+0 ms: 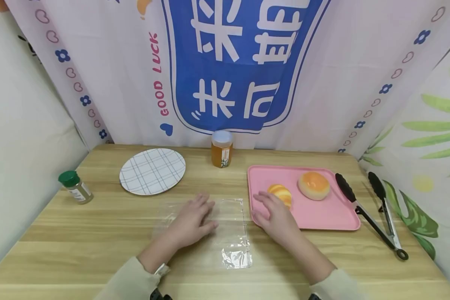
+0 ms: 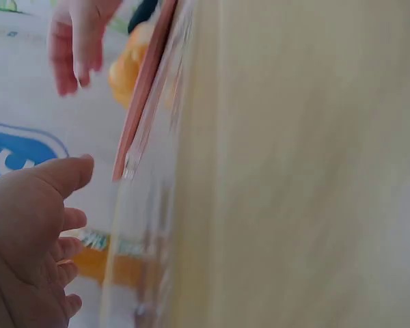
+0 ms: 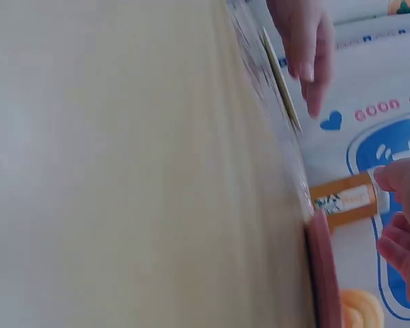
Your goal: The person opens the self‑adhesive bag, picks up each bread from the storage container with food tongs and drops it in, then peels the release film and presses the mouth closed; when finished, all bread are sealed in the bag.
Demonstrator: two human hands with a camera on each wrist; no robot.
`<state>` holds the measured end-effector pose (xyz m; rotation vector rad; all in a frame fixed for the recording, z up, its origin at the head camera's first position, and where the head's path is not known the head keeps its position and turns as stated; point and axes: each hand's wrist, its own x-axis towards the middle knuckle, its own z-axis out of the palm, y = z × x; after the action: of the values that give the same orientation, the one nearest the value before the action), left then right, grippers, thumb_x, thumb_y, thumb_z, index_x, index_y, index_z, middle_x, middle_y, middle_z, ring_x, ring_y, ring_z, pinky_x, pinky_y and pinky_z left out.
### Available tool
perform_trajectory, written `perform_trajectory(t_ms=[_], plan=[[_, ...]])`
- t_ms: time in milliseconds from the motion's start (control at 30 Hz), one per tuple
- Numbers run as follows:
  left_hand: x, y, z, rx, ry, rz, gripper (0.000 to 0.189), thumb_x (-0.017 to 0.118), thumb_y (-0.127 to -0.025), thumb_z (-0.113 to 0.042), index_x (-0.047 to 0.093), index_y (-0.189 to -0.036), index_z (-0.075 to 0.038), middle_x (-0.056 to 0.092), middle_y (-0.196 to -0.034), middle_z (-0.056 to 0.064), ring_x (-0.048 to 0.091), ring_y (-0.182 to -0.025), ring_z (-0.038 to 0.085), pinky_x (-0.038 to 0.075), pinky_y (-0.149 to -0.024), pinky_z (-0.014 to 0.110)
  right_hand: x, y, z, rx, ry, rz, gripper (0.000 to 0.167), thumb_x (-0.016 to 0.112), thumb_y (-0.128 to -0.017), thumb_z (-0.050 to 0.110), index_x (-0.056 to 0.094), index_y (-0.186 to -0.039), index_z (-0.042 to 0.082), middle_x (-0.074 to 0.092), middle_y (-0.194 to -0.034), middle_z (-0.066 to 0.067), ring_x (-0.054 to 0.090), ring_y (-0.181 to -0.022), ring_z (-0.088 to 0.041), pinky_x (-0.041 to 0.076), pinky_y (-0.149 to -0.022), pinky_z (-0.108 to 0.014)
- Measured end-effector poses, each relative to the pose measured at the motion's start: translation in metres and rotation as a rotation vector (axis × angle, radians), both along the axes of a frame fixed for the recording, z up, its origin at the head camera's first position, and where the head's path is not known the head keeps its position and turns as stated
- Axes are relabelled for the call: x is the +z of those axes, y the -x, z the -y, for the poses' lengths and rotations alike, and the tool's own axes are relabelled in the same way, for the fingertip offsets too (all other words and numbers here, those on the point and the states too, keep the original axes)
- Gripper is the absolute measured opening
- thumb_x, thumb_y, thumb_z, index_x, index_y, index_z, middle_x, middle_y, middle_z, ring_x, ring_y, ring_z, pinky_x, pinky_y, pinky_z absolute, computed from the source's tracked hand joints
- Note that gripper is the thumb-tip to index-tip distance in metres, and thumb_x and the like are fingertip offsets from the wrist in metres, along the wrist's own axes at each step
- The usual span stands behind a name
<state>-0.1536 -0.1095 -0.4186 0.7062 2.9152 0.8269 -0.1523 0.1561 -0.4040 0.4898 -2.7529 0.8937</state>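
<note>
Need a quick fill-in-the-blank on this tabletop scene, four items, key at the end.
1. In the head view, the clear plastic lies partly hidden behind the person's ____ grip.
2. The tray bearing the striped bun and the smooth bun is coloured ____.
3. The seasoning bottle has a cap coloured ____.
4. In the head view, the tongs lie toward the table's ____ edge.

Missing words: left; pink; green; right

The tray (image 1: 322, 216) is pink, the striped roll (image 1: 281, 193) yellow, 2 sleeves (image 1: 132, 282) beige.
</note>
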Motion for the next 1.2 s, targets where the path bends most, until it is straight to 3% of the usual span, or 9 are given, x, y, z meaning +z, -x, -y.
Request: perform_trajectory(t_ms=[133,300,500,733,1000,1200], plan=[[-0.008,-0.008,-0.011,-0.05,-0.092,0.02,0.05,0.067,-0.091,-0.026,0.058,-0.131,0.004,0.046,-0.147,0.024,0.035,-0.142,0.044,0.022,-0.12,0.06,-0.011,-0.015,0.01,0.065,0.068,0.079,0.038,0.075,-0.084,0.016,0.067,-0.12,0.009,0.066,-0.124,-0.009,0.063,-0.113,-0.027,0.054,-0.1,-0.045],[-0.018,-0.014,-0.019,-0.045,-0.07,0.001,0.045,0.068,-0.091,-0.027,0.062,-0.126,0.001,0.052,-0.143,0.02,0.041,-0.139,0.04,0.024,-0.12,0.059,-0.024,-0.024,0.017,0.136,0.062,0.166,0.03,0.074,-0.085,0.016,0.07,-0.115,0.011,0.069,-0.116,-0.001,0.065,-0.107,-0.018,0.055,-0.097,-0.037],[-0.021,-0.017,-0.022,0.005,-0.053,-0.06,0.041,0.072,-0.087,-0.028,0.068,-0.119,-0.002,0.059,-0.137,0.017,0.048,-0.135,0.037,0.029,-0.118,0.058,-0.031,-0.027,0.02,0.178,-0.031,0.098,0.027,0.074,-0.085,0.016,0.072,-0.112,0.011,0.071,-0.115,-0.002,0.064,-0.11,-0.02,0.053,-0.099,-0.04],[-0.021,-0.015,-0.019,-0.001,-0.061,-0.093,0.029,0.072,-0.088,-0.025,0.073,-0.111,-0.008,0.064,-0.132,0.014,0.054,-0.129,0.035,0.038,-0.114,0.053,-0.033,-0.027,0.02,0.225,-0.174,-0.008,0.027,0.072,-0.087,0.019,0.073,-0.112,0.01,0.072,-0.115,-0.004,0.064,-0.107,-0.021,0.054,-0.097,-0.038],[-0.015,-0.016,-0.014,0.075,-0.239,-0.15,0.019,0.074,-0.086,-0.019,0.076,-0.102,-0.009,0.072,-0.118,0.01,0.064,-0.118,0.03,0.047,-0.107,0.048,-0.036,-0.027,0.019,0.223,-0.171,-0.02,0.028,0.073,-0.086,0.02,0.073,-0.112,0.01,0.071,-0.115,-0.003,0.064,-0.107,-0.02,0.054,-0.096,-0.037],[0.0,-0.019,-0.008,0.072,-0.304,-0.246,0.019,0.073,-0.087,-0.019,0.076,-0.103,-0.01,0.073,-0.114,0.006,0.068,-0.112,0.025,0.053,-0.101,0.044,-0.036,-0.027,0.019,0.227,-0.159,-0.017,0.027,0.073,-0.087,0.019,0.073,-0.112,0.009,0.071,-0.115,-0.003,0.064,-0.107,-0.02,0.054,-0.096,-0.037]])
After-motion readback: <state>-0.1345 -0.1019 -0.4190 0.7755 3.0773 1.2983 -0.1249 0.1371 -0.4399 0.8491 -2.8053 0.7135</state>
